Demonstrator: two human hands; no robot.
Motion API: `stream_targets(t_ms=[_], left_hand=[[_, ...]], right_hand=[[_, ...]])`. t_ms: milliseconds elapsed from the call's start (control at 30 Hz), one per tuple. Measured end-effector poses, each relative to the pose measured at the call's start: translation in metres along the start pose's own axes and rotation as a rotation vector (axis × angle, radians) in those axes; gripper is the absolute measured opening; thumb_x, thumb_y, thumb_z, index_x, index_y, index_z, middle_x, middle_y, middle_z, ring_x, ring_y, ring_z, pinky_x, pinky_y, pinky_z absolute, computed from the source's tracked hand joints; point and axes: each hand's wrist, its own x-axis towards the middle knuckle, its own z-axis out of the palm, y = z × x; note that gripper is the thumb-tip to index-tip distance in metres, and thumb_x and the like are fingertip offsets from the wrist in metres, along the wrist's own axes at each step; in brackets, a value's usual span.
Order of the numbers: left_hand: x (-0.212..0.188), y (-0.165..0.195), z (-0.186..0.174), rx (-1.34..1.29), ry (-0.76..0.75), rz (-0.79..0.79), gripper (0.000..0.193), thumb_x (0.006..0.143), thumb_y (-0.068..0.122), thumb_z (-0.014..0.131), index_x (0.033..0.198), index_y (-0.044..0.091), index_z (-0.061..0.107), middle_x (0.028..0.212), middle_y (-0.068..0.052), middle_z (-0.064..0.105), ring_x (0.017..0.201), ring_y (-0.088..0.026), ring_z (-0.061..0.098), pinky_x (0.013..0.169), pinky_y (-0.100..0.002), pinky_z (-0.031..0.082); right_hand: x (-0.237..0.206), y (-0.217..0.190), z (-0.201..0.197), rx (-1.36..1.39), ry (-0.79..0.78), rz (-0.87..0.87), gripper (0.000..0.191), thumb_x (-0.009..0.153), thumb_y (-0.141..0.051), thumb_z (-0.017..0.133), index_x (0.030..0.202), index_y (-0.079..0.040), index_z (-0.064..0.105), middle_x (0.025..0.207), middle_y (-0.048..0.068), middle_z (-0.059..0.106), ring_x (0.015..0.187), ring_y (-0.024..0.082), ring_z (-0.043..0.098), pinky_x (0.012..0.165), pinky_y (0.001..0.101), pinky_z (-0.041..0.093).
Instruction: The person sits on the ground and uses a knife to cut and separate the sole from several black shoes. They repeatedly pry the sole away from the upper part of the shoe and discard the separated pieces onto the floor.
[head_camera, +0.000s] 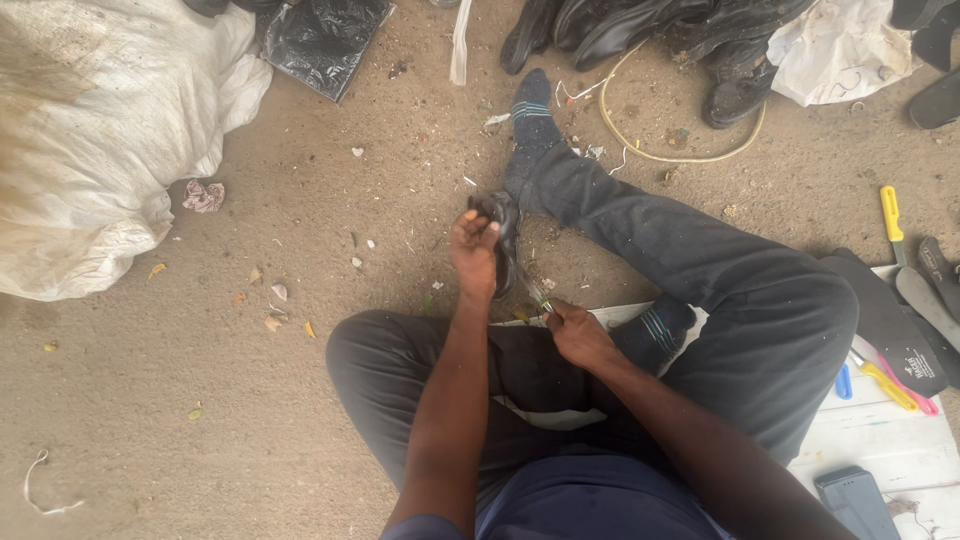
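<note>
I'm holding a black shoe (505, 232) out in front of me, over the dirt floor (300, 200) between my folded left knee and my outstretched right leg (640, 240). The shoe's long axis is running roughly away from me and back, its far end up by my sock (533, 120), its near end pointing down toward my right hand. My left hand (474, 255) is wrapping the shoe from the left side, fingers closed around its upper part, so this hand is the nearer one and is carrying the weight. My right hand (578, 335) is sitting lower and to the right, just below the shoe's near end, pinching a thin tool (535, 292) whose shaft is angling up and left into the shoe; I can't tell what kind of tool it is, it's too small and blurred. So the shoe is lying up and left from my right grip, and the tool is lining up close to the shoe's own axis. Both hands are closed, neither is free. Further out: a big white sack (100, 140) is lying well off to the left, a pile of dark shoes (650, 35) is sitting past my foot beside a loop of yellow cord (680, 155), and a yellow-handled knife (891, 215), black soles (880, 315) and a white board (880, 440) are lying to my right.
</note>
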Motion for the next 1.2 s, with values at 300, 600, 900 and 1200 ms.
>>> stream_targets(t_ms=[300,600,900,1200], left_hand=[[-0.051,0.02,-0.016,1.421,-0.24,0.359,0.025,0.084,0.008,0.07,0.108,0.004,0.076,0.156,-0.034,0.027,0.136,-0.06,0.025,0.101,-0.073,0.033],[-0.033,-0.001,-0.038,1.221,-0.339,0.409,0.022,0.073,0.013,0.073,0.094,0.011,0.081,0.159,-0.024,0.035,0.148,-0.054,0.025,0.12,-0.062,0.031],[-0.038,0.027,-0.024,1.162,-0.425,0.32,0.031,0.071,0.022,0.084,0.101,0.014,0.082,0.156,-0.02,0.036,0.146,-0.049,0.023,0.119,-0.059,0.028],[-0.043,0.023,-0.032,1.056,-0.358,0.212,0.021,0.087,0.018,0.079,0.099,0.003,0.072,0.147,-0.018,0.045,0.127,-0.037,0.056,0.104,-0.044,0.05]], right_hand=[[0.013,0.012,-0.008,-0.016,0.031,-0.096,0.031,0.102,-0.032,0.05,0.123,-0.012,0.062,0.097,0.02,0.072,0.093,0.035,0.071,0.087,0.0492,0.052],[0.02,0.023,-0.021,-0.034,0.023,-0.156,0.035,0.103,-0.035,0.051,0.131,-0.017,0.063,0.102,0.016,0.072,0.099,0.029,0.07,0.092,0.0464,0.052],[0.019,0.019,-0.019,-0.07,0.067,-0.207,0.032,0.104,-0.034,0.052,0.12,-0.01,0.066,0.097,0.016,0.071,0.095,0.032,0.07,0.088,0.0472,0.052],[0.036,-0.001,-0.022,0.127,-0.075,-0.098,0.034,0.103,-0.034,0.053,0.127,-0.015,0.068,0.1,0.017,0.07,0.098,0.031,0.068,0.089,0.0455,0.051]])
